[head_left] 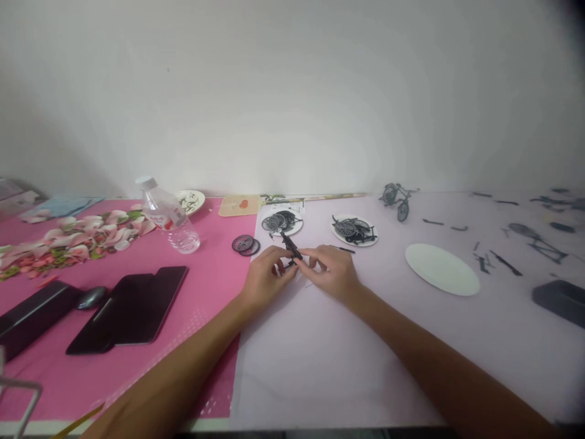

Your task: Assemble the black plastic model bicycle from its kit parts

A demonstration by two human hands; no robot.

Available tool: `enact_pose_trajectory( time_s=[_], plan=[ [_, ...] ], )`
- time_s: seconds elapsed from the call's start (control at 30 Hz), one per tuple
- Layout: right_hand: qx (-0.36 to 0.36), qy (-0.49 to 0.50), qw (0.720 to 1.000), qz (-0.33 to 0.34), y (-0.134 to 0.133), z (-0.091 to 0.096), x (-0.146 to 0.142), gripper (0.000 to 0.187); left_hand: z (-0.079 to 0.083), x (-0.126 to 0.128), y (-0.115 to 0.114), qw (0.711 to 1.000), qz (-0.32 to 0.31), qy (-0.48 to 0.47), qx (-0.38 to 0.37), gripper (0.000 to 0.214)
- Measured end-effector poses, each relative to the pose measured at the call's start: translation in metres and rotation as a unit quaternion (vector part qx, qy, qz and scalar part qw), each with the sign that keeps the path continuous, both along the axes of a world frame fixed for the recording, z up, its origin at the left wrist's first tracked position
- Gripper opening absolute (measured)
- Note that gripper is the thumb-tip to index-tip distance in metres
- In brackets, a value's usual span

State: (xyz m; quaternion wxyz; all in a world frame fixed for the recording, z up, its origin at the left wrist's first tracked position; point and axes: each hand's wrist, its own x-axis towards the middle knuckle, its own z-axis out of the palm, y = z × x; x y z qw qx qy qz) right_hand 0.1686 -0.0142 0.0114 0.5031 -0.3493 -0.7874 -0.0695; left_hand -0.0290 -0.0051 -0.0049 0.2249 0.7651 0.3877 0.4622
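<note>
Between my fingertips, above the pale sheet, is a black model bicycle frame (291, 245), tilted, its lower part hidden by my fingers. My left hand (267, 274) pinches it from the left side. From the right, my right hand (333, 268) grips its lower end with thumb and forefinger. Two black spoked toy wheels (242, 243) lie overlapping just left of my left hand. Behind my hands are a white plate (299, 227) of wheels and a second white plate (365, 242) with wheels and black bicycle parts.
A model bicycle (397, 200) stands near the wall. To the right are an oval white plate (442, 269) and scattered black parts (506, 263). On the pink cover (205, 360) are a water bottle (171, 219), dark flat devices (132, 308) and artificial petals (82, 235).
</note>
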Motion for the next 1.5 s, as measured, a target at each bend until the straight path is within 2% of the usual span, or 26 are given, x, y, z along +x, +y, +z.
enact_pose_trajectory(
  time_s=[0.3,0.43,0.5,0.57,0.7,0.87,1.03,1.2,1.33,1.5],
  plan=[
    [-0.029,-0.013,0.999,0.006,0.002,-0.004,0.005,0.015,-0.001,-0.001,0.003,1.000,0.009,-0.007,0.001,0.017],
    [-0.081,-0.010,0.996,-0.033,0.011,0.004,0.023,0.014,0.003,-0.004,0.006,0.999,0.034,-0.026,-0.012,0.020],
    [-0.108,0.021,0.990,-0.085,0.018,0.007,0.034,0.020,0.006,-0.005,0.007,0.998,0.047,-0.038,-0.018,0.021],
    [-0.146,0.075,0.980,-0.109,0.027,0.007,0.045,0.023,0.008,-0.007,0.009,0.996,0.062,-0.051,-0.026,0.023],
    [-0.231,0.130,0.962,-0.071,0.038,-0.001,0.056,0.019,0.010,-0.011,0.014,0.992,0.096,-0.068,-0.044,0.027],
    [-0.272,0.081,0.958,-0.034,0.034,-0.003,0.049,0.028,0.008,-0.015,0.022,0.984,0.134,-0.089,-0.079,0.032],
    [-0.310,0.021,0.951,0.013,0.021,0.001,0.035,0.024,0.003,-0.017,0.028,0.976,0.136,-0.118,-0.119,0.040],
    [-0.320,-0.061,0.944,0.049,0.008,-0.004,0.017,0.018,0.004,-0.016,0.029,0.971,0.128,-0.144,-0.141,0.045],
    [-0.360,-0.122,0.924,0.052,0.002,-0.010,0.006,0.017,0.003,-0.016,0.029,0.968,0.122,-0.155,-0.151,0.047],
    [-0.366,-0.127,0.921,0.040,0.003,-0.011,0.003,0.012,0.001,-0.016,0.030,0.969,0.118,-0.157,-0.151,0.048]
  ],
)
